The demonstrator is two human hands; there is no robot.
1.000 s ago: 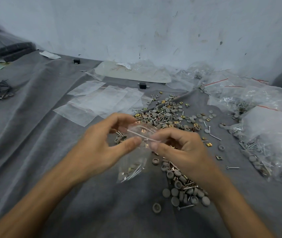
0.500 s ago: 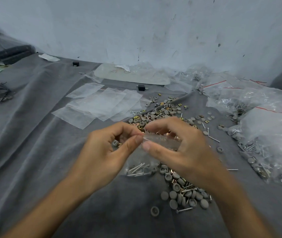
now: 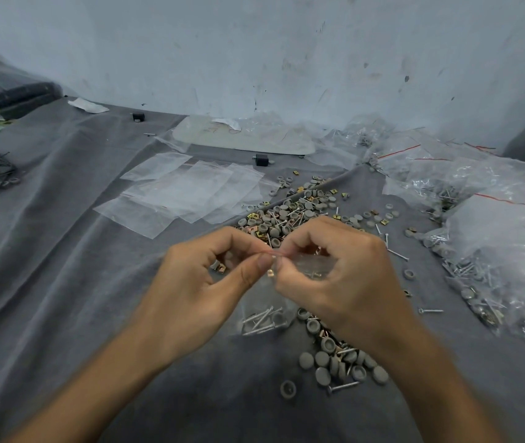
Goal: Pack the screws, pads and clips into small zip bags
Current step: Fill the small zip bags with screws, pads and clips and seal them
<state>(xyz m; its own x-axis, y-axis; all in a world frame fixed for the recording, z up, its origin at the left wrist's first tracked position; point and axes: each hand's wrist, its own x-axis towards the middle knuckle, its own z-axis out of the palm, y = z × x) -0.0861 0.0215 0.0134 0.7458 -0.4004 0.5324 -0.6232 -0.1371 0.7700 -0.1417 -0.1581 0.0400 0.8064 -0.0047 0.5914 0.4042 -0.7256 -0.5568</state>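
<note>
The small zip bag (image 3: 262, 302) hangs just above the table (image 3: 63, 266) between the two hands, its mouth strip lying crosswise, left to right, and its screws (image 3: 262, 319) sunk in the lower end, nearest the person. The left hand (image 3: 197, 289) and the right hand (image 3: 344, 282) are both closed on that strip, each pinching it between thumb and forefinger, the two pinches almost touching. The rest of the mouth appears to run on under the right hand — so sealing would likely travel rightward along the strip, the left hand anchoring.
</note>
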